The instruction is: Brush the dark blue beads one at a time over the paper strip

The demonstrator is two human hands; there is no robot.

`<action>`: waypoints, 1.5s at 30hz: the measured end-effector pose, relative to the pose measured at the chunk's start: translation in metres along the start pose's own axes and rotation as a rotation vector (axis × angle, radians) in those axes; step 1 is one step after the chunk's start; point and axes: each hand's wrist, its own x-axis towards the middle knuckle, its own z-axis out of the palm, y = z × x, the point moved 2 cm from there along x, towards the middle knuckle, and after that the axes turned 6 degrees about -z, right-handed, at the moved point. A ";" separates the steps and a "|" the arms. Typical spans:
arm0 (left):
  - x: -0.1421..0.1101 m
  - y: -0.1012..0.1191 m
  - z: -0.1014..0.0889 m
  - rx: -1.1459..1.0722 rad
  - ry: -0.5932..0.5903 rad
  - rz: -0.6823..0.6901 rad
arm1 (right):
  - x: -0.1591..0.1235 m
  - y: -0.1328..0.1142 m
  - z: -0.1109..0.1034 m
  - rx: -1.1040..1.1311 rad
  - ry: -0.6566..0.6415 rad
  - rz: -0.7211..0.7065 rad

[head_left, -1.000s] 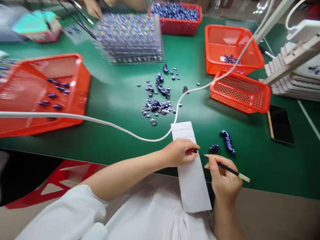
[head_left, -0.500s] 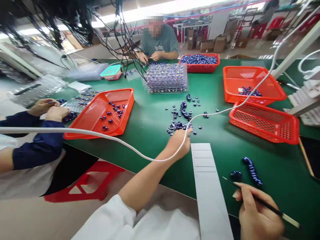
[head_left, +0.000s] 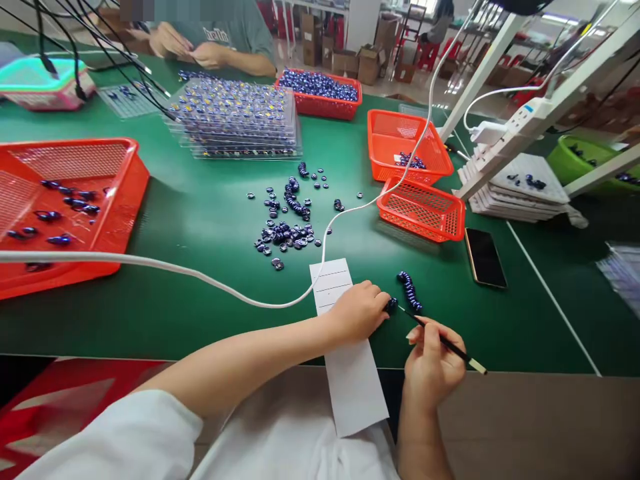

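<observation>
My right hand (head_left: 435,360) grips a thin brush (head_left: 454,347) with a black handle and a pale end, pen-like, its fine tip pointing left. That tip is close to a small clump of shiny dark blue pieces (head_left: 392,305). My left hand (head_left: 359,311) reaches across a white card strip (head_left: 356,387) with ruled lines; its curled fingertips are at the same clump, and what they pinch is hidden. A curved row of blue pieces (head_left: 410,291) lies just beyond the brush. Further left, a loose pile of them (head_left: 285,235) spreads over the green table (head_left: 200,220).
A white cable (head_left: 270,305) hangs across the view. Red baskets (head_left: 420,210) stand at the right, near a phone (head_left: 486,257); another red basket (head_left: 75,160) is at left. Stacked clear trays (head_left: 240,120) of blue pieces stand before a co-worker (head_left: 230,40).
My left hand has left the loose pile and moved right to the clump by the brush. My right hand still holds the brush. The view has swung right, showing the phone fully.
</observation>
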 end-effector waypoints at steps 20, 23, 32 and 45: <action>-0.002 -0.013 -0.017 0.101 -0.082 -0.071 | 0.000 0.003 0.007 0.010 -0.146 0.075; -0.003 -0.013 -0.020 0.096 -0.109 -0.051 | 0.001 0.003 0.011 0.110 -0.196 0.150; -0.047 -0.035 -0.053 -0.485 -0.041 -0.091 | -0.010 -0.007 0.021 0.220 -0.401 0.205; -0.078 -0.046 -0.030 -1.310 0.007 -0.366 | -0.037 -0.019 0.041 0.256 -0.713 0.241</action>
